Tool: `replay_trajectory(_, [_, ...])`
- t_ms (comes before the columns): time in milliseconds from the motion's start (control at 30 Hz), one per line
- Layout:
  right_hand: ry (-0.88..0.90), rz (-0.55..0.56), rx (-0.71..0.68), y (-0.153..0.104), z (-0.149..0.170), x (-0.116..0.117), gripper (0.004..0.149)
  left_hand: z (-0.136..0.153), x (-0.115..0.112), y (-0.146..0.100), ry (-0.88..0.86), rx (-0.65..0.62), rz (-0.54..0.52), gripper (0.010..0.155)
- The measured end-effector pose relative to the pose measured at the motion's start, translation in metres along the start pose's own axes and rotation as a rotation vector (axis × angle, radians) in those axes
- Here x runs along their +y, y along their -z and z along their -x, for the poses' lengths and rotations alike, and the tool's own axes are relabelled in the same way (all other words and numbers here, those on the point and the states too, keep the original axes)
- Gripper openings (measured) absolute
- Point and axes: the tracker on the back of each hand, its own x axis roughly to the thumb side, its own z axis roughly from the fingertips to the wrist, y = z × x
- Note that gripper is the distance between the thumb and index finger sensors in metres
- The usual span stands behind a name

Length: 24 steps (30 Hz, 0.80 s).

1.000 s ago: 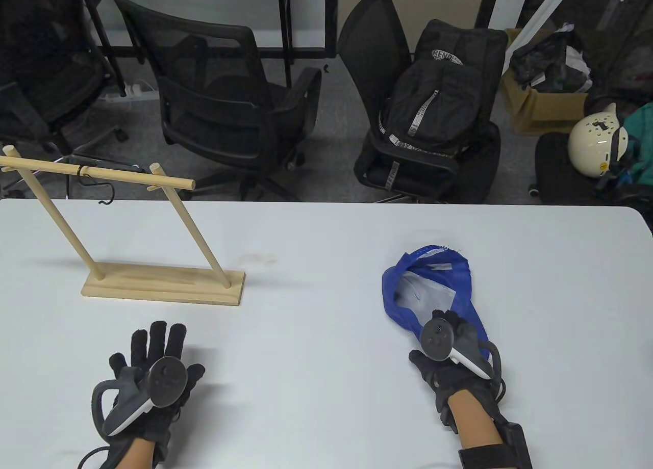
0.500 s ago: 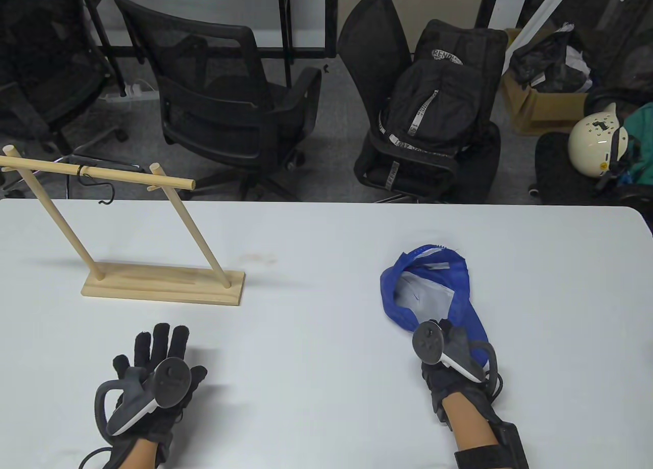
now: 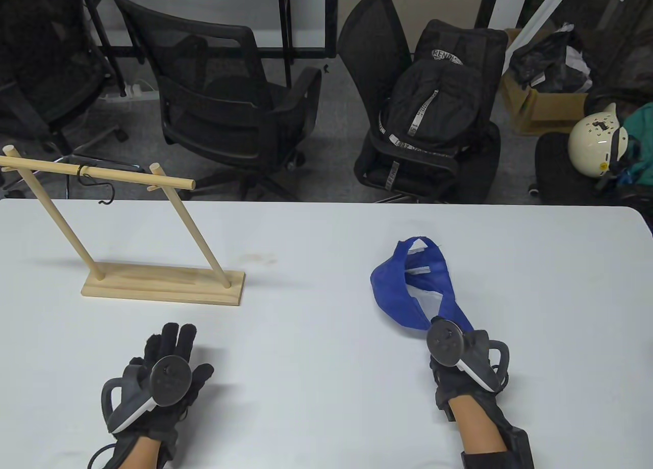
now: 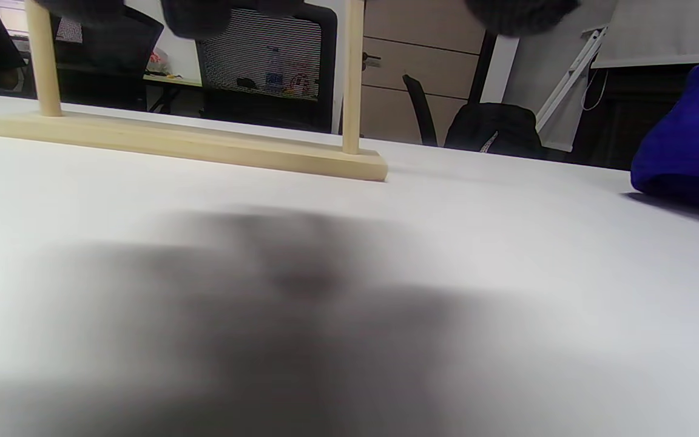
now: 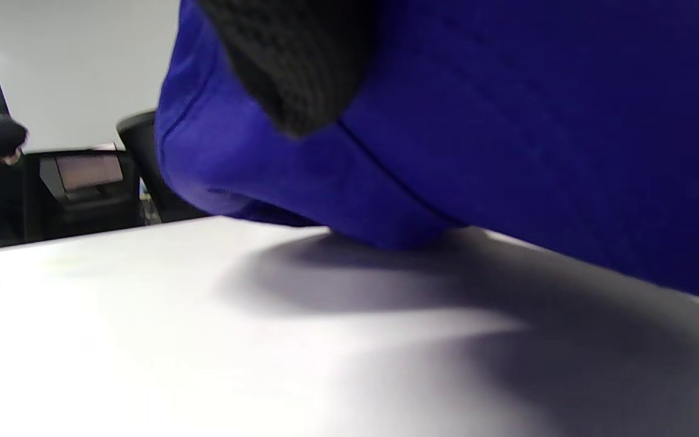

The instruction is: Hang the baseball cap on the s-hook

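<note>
S-hook hangs on the rack's top bar, far left. L hand lies flat on the table w/ fingers spread, holding nothing. R hand grips the blue baseball cap by its near edge — cap tilted up, crown touching the table, well apart from the hook.

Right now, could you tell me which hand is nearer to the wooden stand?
Left. The left hand lies just in front of the wooden stand; the right hand is far across, gripping the blue cap.
</note>
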Motion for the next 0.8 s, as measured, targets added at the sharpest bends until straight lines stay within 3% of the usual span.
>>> replay_trajectory(267, [0.237,0.044,-0.039,-0.009,-0.004,-0.021,0.048,-0.006,0.005,0.001,-0.037,-0.048,-0.047,0.085])
replay_trajectory(533, [0.496,0.161,-0.141,-0.022,-0.014,-0.041,0.051,-0.013,0.01,0.001,-0.131,-0.12,-0.094,0.085])
replay_trajectory(800, [0.891,0.242,-0.307,-0.034,-0.022,-0.056,0.051,-0.025,0.015,-0.002,-0.283,-0.221,-0.155,0.085])
